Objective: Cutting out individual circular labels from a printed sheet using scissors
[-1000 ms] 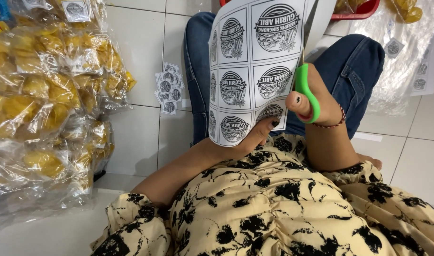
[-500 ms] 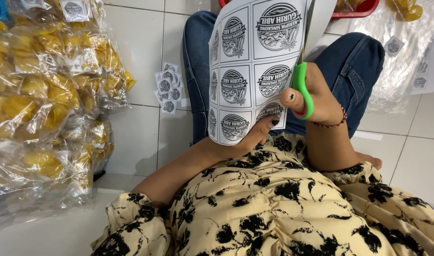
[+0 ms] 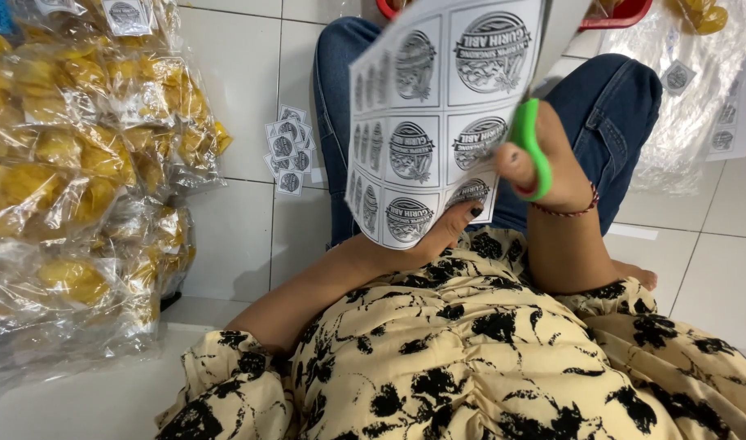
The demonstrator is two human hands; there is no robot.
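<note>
My left hand (image 3: 438,236) pinches the bottom edge of a white sheet of printed round black labels (image 3: 438,106), held upright in front of me. My right hand (image 3: 552,163) grips green-handled scissors (image 3: 528,147), fingers through the loops, at the sheet's right side. The blades run up along the sheet and are mostly hidden behind the paper. I sit on the floor in blue jeans (image 3: 609,106) and a yellow top with black flowers.
A heap of clear bags of yellow snacks (image 3: 80,163) fills the left. A small pile of cut square labels (image 3: 287,147) lies on the white tile floor by my left leg. More bagged snacks (image 3: 699,98) and a red basin (image 3: 617,12) are at the upper right.
The scissors in my right hand have moved up along the right side of the sheet. The sheet is held a little closer and higher. My left hand has kept its grip.
</note>
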